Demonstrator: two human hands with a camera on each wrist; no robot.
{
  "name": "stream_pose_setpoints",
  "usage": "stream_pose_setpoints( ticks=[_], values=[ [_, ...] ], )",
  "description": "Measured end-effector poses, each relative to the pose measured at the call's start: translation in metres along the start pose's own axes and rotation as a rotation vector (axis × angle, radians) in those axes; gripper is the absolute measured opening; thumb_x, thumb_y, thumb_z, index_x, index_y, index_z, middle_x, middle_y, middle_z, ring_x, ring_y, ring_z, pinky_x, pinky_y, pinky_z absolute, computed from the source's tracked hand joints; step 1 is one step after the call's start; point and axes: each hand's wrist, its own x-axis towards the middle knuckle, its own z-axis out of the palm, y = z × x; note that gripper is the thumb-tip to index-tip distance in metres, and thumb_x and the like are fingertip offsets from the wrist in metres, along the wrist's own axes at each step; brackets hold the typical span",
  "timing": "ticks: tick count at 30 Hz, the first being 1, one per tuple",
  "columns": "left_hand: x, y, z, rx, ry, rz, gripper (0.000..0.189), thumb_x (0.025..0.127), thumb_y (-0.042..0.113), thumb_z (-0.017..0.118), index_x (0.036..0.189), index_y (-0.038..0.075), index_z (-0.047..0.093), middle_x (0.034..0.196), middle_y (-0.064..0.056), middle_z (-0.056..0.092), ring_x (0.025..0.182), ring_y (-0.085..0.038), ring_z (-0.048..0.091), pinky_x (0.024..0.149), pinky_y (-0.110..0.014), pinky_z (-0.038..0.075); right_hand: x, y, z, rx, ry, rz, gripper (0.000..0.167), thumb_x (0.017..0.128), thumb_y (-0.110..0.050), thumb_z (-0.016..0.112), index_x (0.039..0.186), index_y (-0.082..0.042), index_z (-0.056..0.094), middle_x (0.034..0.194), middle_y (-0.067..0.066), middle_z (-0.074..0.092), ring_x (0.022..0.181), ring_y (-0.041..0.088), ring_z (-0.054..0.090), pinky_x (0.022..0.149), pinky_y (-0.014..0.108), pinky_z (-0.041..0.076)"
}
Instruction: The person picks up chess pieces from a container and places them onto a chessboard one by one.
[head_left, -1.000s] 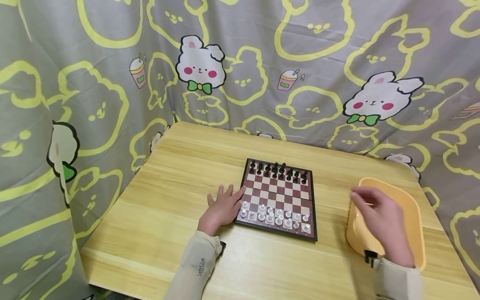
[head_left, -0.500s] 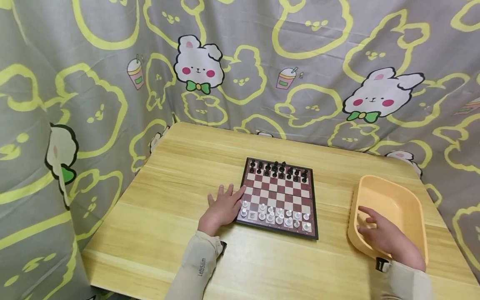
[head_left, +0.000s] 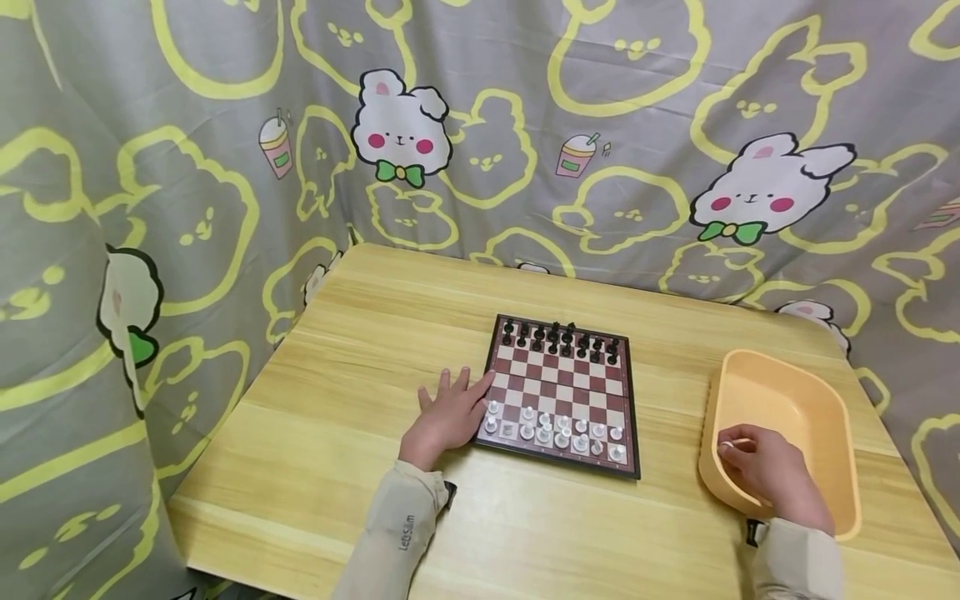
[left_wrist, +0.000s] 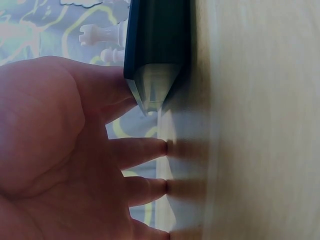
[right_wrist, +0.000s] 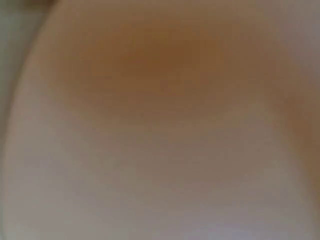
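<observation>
A chessboard (head_left: 551,375) with brown and cream squares lies on the table. Black chess pieces (head_left: 567,337) stand in two rows along its far side, white ones (head_left: 562,437) along the near side, with a gap in the white front row near the left. My left hand (head_left: 447,421) rests with spread fingers at the board's left edge; in the left wrist view its thumb side touches the dark board rim (left_wrist: 160,35), and fingertips meet the table. Over the yellow bin (head_left: 843,442), my right hand (head_left: 776,475) pinches a small white chess piece (head_left: 725,447), mostly hidden by fingers.
The wooden table (head_left: 360,350) runs under everything. A grey patterned curtain (head_left: 510,192) closes off the back and left side. Blur fills the right wrist view, where only an orange-tan surface shows.
My right hand has lowered into the bin's near left part, its fingers first parting, then closing on a small white piece. The left hand and the board stay put.
</observation>
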Motion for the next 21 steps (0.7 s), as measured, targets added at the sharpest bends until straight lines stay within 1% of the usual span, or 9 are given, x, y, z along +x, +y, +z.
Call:
stream_pose_setpoints(
  ticks=[5,7,10,12,15,17,18,19,21],
  values=[
    [0.000,0.001,0.000,0.008,-0.002,-0.001,0.052,0.112,0.031,0.040,0.164,0.026,0.034,0.169,-0.021,0.023,0.155,-0.050,0.007,0.115,-0.078,0.003,-0.007,0.006,-0.004,0.027,0.108,0.063,0.038,0.107,-0.029,0.056,0.123,0.003,0.068,0.097,0.014,0.076,0.076,0.011,0.063,0.066,0.029,0.046],
    [0.000,0.002,0.000,0.010,-0.001,0.000,0.052,0.112,0.031,0.040,0.164,0.026,0.034,0.168,-0.021,0.023,0.155,-0.050,0.008,0.115,-0.078,0.003,-0.009,0.007,-0.004,0.075,0.175,0.100,0.042,0.107,-0.032,0.055,0.123,0.004,0.067,0.095,0.015,0.076,0.072,0.011,0.065,0.062,0.029,0.050],
    [0.000,0.001,0.000,0.005,0.000,0.001,0.052,0.112,0.031,0.040,0.164,0.026,0.035,0.168,-0.021,0.024,0.155,-0.051,0.007,0.115,-0.078,0.003,-0.012,0.006,-0.004,0.162,0.266,0.158,0.044,0.107,-0.033,0.057,0.122,0.007,0.066,0.084,0.009,0.075,0.063,0.010,0.066,0.054,0.027,0.052],
    [0.000,0.001,0.000,0.004,0.001,0.000,0.052,0.112,0.031,0.040,0.164,0.026,0.035,0.168,-0.021,0.024,0.155,-0.051,0.007,0.115,-0.078,0.003,-0.013,0.006,-0.004,0.198,0.319,0.180,0.044,0.106,-0.031,0.058,0.126,0.008,0.062,0.084,0.009,0.075,0.060,0.004,0.064,0.052,0.025,0.052],
    [0.000,0.001,0.000,0.006,0.003,0.000,0.052,0.112,0.031,0.040,0.164,0.026,0.034,0.168,-0.021,0.024,0.155,-0.050,0.007,0.115,-0.078,0.003,-0.013,0.005,-0.006,0.173,0.400,0.193,0.048,0.106,-0.027,0.057,0.139,0.008,0.055,0.097,0.021,0.074,0.062,-0.014,0.050,0.058,0.021,0.046],
    [0.000,0.001,0.000,0.008,0.004,0.000,0.052,0.112,0.031,0.040,0.164,0.027,0.034,0.168,-0.021,0.024,0.155,-0.050,0.007,0.115,-0.078,0.003,-0.013,0.005,-0.006,0.157,0.448,0.205,0.049,0.108,-0.026,0.052,0.144,0.006,0.053,0.111,0.027,0.071,0.068,-0.019,0.040,0.067,0.022,0.043],
    [0.000,0.001,0.000,0.008,0.004,0.000,0.052,0.112,0.031,0.040,0.164,0.027,0.034,0.168,-0.021,0.023,0.155,-0.050,0.007,0.115,-0.079,0.003,-0.013,0.004,-0.006,0.154,0.477,0.216,0.048,0.108,-0.026,0.049,0.145,0.006,0.053,0.111,0.025,0.070,0.070,-0.019,0.037,0.070,0.023,0.040],
    [0.000,0.001,0.000,0.006,0.004,0.001,0.052,0.112,0.031,0.040,0.164,0.027,0.034,0.168,-0.021,0.024,0.155,-0.050,0.008,0.115,-0.079,0.003,-0.013,0.004,-0.006,0.161,0.510,0.229,0.047,0.108,-0.026,0.048,0.143,0.004,0.056,0.104,0.016,0.073,0.071,-0.019,0.034,0.072,0.025,0.037],
    [0.000,0.001,0.000,0.003,0.003,0.001,0.052,0.112,0.031,0.040,0.164,0.026,0.034,0.168,-0.021,0.023,0.155,-0.050,0.007,0.115,-0.079,0.003,-0.014,0.003,-0.006,0.205,0.577,0.252,0.045,0.107,-0.026,0.047,0.137,0.002,0.063,0.085,-0.008,0.070,0.070,-0.019,0.035,0.073,0.023,0.036]
  ],
)
